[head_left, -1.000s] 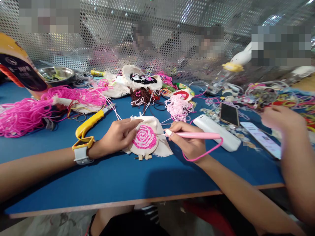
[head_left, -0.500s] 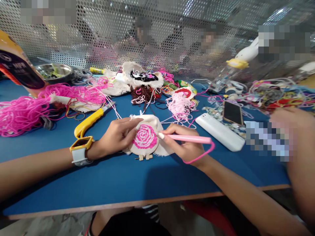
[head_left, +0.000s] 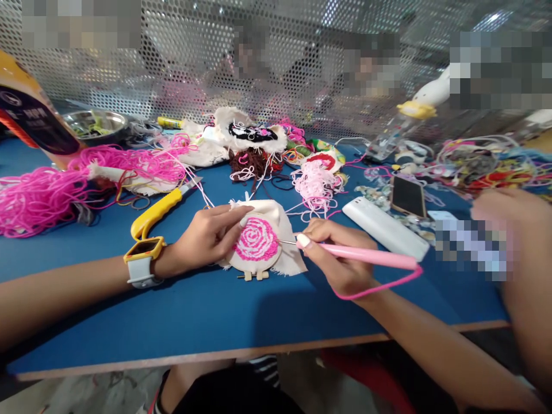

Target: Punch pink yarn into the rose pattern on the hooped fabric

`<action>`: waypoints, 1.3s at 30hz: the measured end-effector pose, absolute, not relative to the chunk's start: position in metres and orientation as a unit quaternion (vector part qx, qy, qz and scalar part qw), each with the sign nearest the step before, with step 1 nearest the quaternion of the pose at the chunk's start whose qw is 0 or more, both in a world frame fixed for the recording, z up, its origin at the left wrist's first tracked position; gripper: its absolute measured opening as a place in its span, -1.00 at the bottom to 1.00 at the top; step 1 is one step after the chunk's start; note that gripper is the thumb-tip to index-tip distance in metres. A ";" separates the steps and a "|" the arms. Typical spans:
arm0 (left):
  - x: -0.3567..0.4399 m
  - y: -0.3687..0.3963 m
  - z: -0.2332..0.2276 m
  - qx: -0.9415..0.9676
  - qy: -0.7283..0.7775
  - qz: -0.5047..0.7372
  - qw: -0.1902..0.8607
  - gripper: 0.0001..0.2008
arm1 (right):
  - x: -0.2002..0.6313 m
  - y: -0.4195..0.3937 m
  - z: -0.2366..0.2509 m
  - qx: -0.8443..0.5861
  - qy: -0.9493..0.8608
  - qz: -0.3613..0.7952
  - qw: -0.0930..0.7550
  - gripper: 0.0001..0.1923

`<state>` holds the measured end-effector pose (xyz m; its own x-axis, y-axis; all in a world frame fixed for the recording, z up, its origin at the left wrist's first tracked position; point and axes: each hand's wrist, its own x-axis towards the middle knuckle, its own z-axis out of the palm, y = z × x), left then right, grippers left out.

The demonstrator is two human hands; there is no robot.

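White cloth stretched in a small embroidery hoop [head_left: 252,265] lies on the blue table, its screw clamp facing me. A pink and white yarn spiral [head_left: 256,238] fills much of the cloth. My left hand [head_left: 211,233] grips the hoop's left side, with fingers over its upper edge. Pinched in my right hand [head_left: 345,259] is a pink punch needle [head_left: 371,254], threaded with bright pink yarn that loops from its back end. Its metal tip points left and is at the right edge of the spiral; whether it pierces the cloth I cannot tell.
A yellow-handled cutter [head_left: 157,213] lies left of the hoop, beyond it pink yarn [head_left: 38,201] and a glue bottle [head_left: 37,115]. To the right are a white power bank [head_left: 386,228], a phone [head_left: 407,195] and another person's arm [head_left: 526,259]. Tangled yarn lines the back.
My right hand has drawn the punch needle back to the right, baring its metal shaft. The left hand and the hoop have stayed almost in place.
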<state>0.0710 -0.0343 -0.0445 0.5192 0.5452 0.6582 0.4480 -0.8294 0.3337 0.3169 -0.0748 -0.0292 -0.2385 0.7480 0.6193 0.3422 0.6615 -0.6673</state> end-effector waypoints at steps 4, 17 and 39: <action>0.071 -0.034 -0.046 0.868 0.281 0.406 0.061 -0.67 | 0.315 -0.076 -0.029 -0.322 -0.791 0.194 0.483 -0.79; 0.070 -0.036 -0.043 0.859 0.307 0.403 0.068 -0.70 | 0.313 -0.065 -0.028 -0.320 -0.846 0.147 0.399 -0.91; 0.069 -0.036 -0.046 0.872 0.255 0.416 0.027 -0.65 | 0.318 -0.074 -0.036 -0.315 -0.771 0.235 0.501 -0.80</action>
<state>0.0692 -0.0358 -0.0464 0.5236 0.4677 0.7121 0.4235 -0.8682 0.2588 0.3184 -0.0745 -0.0361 -0.3001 0.7216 0.6239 0.2511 0.6907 -0.6781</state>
